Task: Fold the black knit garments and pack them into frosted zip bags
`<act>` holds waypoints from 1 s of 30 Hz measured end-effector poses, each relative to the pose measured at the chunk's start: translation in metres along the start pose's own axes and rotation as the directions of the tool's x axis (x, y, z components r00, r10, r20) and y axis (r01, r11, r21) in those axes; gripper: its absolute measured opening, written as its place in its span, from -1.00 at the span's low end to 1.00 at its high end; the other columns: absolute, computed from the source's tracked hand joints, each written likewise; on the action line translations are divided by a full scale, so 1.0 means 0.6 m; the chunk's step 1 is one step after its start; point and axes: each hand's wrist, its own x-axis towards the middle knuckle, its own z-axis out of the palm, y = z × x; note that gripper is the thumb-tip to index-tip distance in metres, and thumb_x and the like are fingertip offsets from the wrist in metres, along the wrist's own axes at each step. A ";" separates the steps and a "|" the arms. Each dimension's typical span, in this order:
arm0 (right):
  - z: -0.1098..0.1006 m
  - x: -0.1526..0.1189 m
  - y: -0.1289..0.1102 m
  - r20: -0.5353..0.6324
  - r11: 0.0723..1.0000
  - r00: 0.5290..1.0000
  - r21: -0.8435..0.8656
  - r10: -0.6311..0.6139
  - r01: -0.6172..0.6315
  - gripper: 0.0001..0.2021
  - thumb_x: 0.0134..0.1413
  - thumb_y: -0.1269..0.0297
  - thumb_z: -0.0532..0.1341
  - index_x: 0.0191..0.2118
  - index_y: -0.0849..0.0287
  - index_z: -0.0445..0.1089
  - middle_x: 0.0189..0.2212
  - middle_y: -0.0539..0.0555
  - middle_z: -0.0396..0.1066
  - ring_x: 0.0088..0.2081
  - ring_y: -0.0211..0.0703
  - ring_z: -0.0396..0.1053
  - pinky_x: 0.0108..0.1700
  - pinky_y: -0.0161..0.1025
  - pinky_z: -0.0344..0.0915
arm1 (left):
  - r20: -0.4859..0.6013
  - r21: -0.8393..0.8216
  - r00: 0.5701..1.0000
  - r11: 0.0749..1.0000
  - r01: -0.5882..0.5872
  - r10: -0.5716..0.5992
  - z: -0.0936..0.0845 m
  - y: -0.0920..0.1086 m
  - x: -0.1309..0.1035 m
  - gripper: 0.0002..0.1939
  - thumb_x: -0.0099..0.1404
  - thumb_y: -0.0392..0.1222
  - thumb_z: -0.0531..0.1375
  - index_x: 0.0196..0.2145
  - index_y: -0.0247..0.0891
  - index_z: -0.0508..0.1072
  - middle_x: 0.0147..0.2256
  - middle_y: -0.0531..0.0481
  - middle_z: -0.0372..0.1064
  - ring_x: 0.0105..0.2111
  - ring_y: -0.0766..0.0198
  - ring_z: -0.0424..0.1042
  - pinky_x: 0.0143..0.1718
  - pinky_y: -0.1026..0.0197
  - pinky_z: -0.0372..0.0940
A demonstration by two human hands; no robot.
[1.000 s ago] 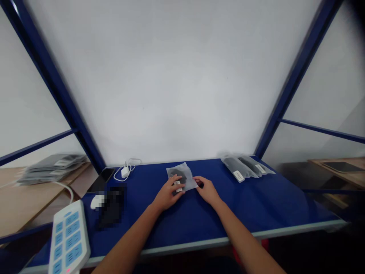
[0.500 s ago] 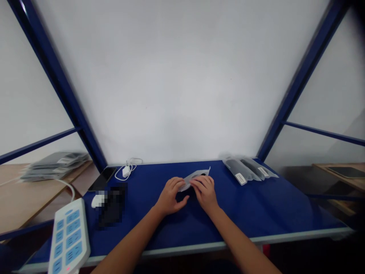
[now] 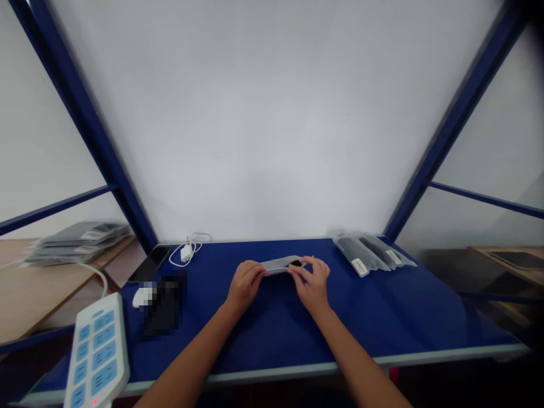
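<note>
A frosted plastic bag (image 3: 276, 264) with something black showing at its right end spans the space between my hands, over the middle of the blue table. My left hand (image 3: 245, 283) pinches its left end between thumb and fingers. At the right end, my right hand (image 3: 312, 281) is closed on the bag beside the black part. What the black part is, I cannot make out. Two more frosted bags with dark contents and white labels, a nearer bag (image 3: 360, 256) and a farther bag (image 3: 385, 252), lie at the back right.
On the left of the blue table (image 3: 272, 340) are a white power strip (image 3: 97, 345), a white mouse (image 3: 142, 296), a black phone (image 3: 149, 264) and a white charger with cable (image 3: 186, 253). Stacked bags (image 3: 79, 243) lie on a wooden surface further left. Blue frame posts (image 3: 446, 119) rise at both sides.
Both hands have shifted their grip to the bag's two ends. The bag is now held flatter and more level; before, its right end stuck up and the left thumb was spread.
</note>
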 end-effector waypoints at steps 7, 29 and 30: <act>-0.003 0.008 0.030 -0.047 0.997 0.996 0.048 0.070 -0.067 -0.86 0.19 0.23 0.25 -0.20 -0.10 0.58 -0.08 0.10 0.32 -0.07 -0.02 0.29 0.02 0.05 0.24 | -0.068 0.002 0.996 0.998 0.057 -0.056 -0.018 -0.016 0.007 -0.93 0.39 -0.24 0.15 -0.24 -0.20 0.44 -0.27 -0.04 0.45 -0.20 0.20 0.42 -0.07 0.06 0.32; -0.003 0.002 0.002 -0.017 0.995 0.998 0.075 0.064 -0.062 -0.77 0.14 0.30 0.22 -0.10 0.02 0.54 0.10 0.21 0.24 0.11 0.13 0.25 0.11 0.16 0.28 | -0.015 -0.135 0.989 0.981 0.141 -0.144 -0.015 -0.014 0.002 -0.87 0.33 -0.11 0.23 -0.30 -0.17 0.55 -0.33 -0.04 0.52 -0.29 0.21 0.48 -0.18 0.09 0.41; -0.004 0.001 -0.006 0.010 0.999 1.000 0.052 0.011 -0.012 -0.76 0.11 0.32 0.23 -0.12 -0.03 0.54 0.12 0.17 0.23 0.15 0.16 0.22 0.15 0.20 0.22 | -0.007 -0.115 0.992 0.986 0.125 -0.126 -0.013 -0.011 0.001 -0.87 0.34 -0.11 0.22 -0.28 -0.17 0.54 -0.33 -0.04 0.52 -0.29 0.21 0.48 -0.18 0.09 0.40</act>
